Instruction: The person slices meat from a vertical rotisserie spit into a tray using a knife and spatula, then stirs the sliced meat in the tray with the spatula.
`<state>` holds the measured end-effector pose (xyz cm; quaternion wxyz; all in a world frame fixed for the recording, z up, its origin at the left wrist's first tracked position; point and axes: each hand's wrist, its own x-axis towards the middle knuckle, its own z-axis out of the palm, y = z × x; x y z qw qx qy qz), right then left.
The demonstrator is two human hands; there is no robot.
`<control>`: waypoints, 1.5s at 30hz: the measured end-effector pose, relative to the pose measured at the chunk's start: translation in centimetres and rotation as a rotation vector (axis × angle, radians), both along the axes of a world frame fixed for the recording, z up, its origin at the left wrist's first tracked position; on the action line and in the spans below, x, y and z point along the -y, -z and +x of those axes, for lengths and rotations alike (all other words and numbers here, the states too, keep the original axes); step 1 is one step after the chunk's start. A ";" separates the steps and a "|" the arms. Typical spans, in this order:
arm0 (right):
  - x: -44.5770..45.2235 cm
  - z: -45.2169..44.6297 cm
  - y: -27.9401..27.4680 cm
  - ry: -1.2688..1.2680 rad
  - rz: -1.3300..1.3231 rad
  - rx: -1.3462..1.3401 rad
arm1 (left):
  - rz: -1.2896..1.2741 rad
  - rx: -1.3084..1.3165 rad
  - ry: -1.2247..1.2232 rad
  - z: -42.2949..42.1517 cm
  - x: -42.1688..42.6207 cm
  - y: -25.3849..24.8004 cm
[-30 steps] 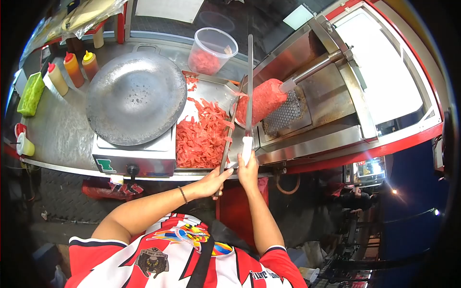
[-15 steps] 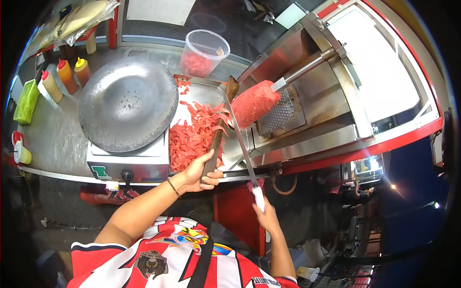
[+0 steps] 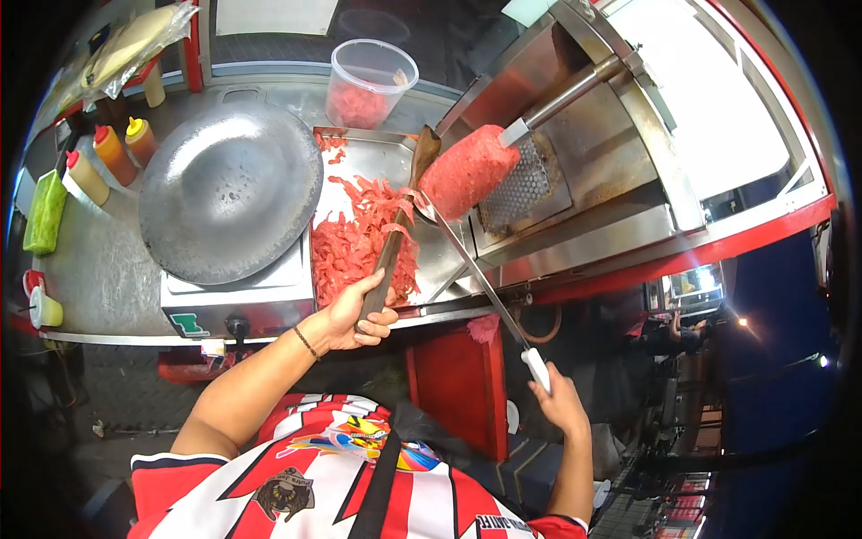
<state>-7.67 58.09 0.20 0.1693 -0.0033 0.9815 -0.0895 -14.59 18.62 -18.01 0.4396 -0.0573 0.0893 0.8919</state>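
Note:
My left hand (image 3: 353,316) is closed round the handle of a wooden spatula (image 3: 423,154), which points up over the tray beside the meat. In my right hand (image 3: 561,402) is the white handle of a long knife (image 3: 485,285). Its blade slants up and left, the tip by the lower end of a red meat cone (image 3: 473,172) on a horizontal-looking metal spit (image 3: 575,101). Thin red meat strips (image 3: 352,256) lie heaped in a metal tray (image 3: 382,154) under the spatula. Some strips hang near the spatula and the blade.
A round dark griddle pan (image 3: 232,193) sits on a burner left of the tray. Behind stands a clear tub (image 3: 373,85) with red meat. Sauce bottles (image 3: 114,154) and a green sponge (image 3: 45,211) are at the left. The steel grill housing (image 3: 597,193) is at the right.
The knife has been drawn down and right with my right hand, its blade now slanting more. My left hand and the spatula have shifted slightly left. The view has moved a little.

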 end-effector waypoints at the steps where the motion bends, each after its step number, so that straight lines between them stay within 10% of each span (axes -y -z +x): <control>1: 0.8 -0.3 -0.4 0.062 -0.014 0.048 | 0.003 -0.010 0.002 -0.2 0.2 0.4; 22: -0.9 0.7 -4.0 -0.035 -0.060 -0.033 | -0.257 -0.064 0.052 2.7 2.7 -0.2; 30: 12.5 -5.2 9.2 0.211 -0.784 -0.248 | -0.806 -0.445 -0.117 4.2 -4.4 0.3; 37: 17.9 -15.3 16.1 -0.055 -0.722 -0.645 | -0.841 -0.508 -0.118 5.4 -5.8 -0.3; 45: 15.0 -12.2 19.0 0.030 -0.737 -0.396 | -0.875 -0.562 -0.154 3.9 -6.2 -0.7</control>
